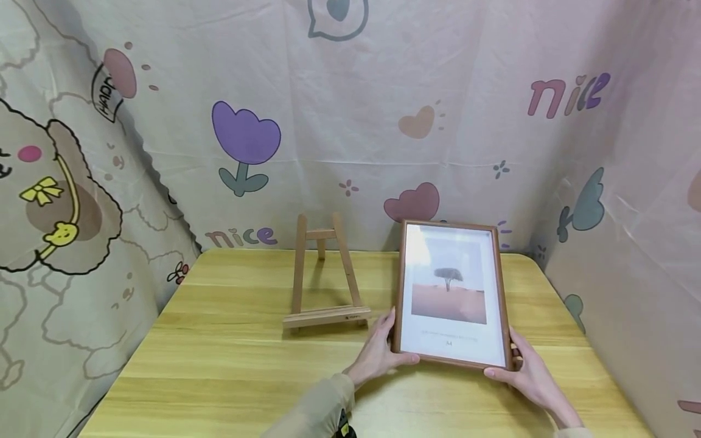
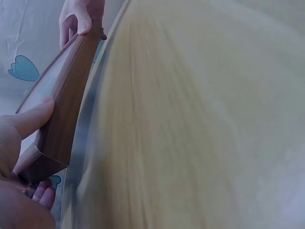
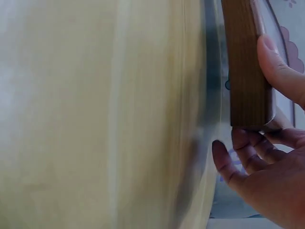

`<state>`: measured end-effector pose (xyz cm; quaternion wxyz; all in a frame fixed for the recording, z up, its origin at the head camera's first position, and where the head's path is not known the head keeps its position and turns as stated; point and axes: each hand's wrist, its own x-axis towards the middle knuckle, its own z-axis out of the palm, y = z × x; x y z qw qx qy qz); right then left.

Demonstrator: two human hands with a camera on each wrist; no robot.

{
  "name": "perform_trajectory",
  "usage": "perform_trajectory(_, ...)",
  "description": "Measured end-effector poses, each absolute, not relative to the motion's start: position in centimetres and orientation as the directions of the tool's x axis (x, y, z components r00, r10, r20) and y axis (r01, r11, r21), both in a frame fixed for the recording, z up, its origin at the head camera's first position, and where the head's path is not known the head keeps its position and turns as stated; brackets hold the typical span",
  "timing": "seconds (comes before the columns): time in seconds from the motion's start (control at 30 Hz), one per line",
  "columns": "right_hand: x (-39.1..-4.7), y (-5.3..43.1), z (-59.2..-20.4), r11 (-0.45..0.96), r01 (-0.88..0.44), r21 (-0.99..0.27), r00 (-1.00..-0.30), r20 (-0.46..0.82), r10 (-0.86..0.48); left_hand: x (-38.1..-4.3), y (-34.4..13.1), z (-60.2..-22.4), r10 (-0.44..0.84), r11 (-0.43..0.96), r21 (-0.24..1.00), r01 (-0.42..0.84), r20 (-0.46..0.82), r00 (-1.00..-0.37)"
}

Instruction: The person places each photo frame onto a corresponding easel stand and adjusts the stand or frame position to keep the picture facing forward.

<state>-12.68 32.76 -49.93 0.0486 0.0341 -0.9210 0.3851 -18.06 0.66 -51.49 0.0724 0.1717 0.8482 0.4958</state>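
Note:
A brown wooden picture frame [image 1: 449, 356] with a print of a tree on pink ground is held up at the right of the table, tilted back. My left hand [image 1: 378, 353] grips its lower left corner, thumb on the front edge. At the lower right corner my right hand [image 1: 526, 371] holds it the same way. In the left wrist view the frame's thick bottom side [image 2: 71, 90] shows between both hands. The right wrist view has the right thumb [image 3: 281, 67] on the front rim, fingers at the side. A small wooden easel [image 1: 327, 316] stands left of the frame.
The light wooden table [image 1: 219, 365] lies under everything. Behind it and at both sides hangs a pale printed cloth [image 1: 339, 121] with flowers, hearts and words. The easel's rear leg is near the table's back edge.

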Motion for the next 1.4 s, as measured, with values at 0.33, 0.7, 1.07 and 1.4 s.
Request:
perform_trajectory(0.33, -13.0, 32.1, -49.2, 0.720, -0.149, -0.678, -0.978, 0.207, -0.007, -17.8, 0.1, -50.3, 0.347, 0.403, 0.866, 0.295, 0.153, -0.925)
perform_trajectory(0.7, -14.6, 30.1, -48.4, 0.696, -0.255, -0.671, -0.941, 0.339, -0.018, -18.5, -1.8, -48.7, 0.316, 0.356, 0.839, 0.413, 0.308, -0.897)
perform_trajectory(1.07, -16.9, 27.6, -47.1, 0.667, -0.383, -0.639, -0.883, 0.466, -0.061, -19.5, -4.1, -47.2, 0.240, 0.345, 0.802, 0.487, 0.427, -0.872)
perform_trajectory(1.4, -18.9, 24.2, -46.6, 0.655, -0.399, -0.641, -0.885, 0.457, -0.092, -20.0, -7.6, -46.7, 0.186, 0.406, 0.748, 0.525, 0.494, -0.849)
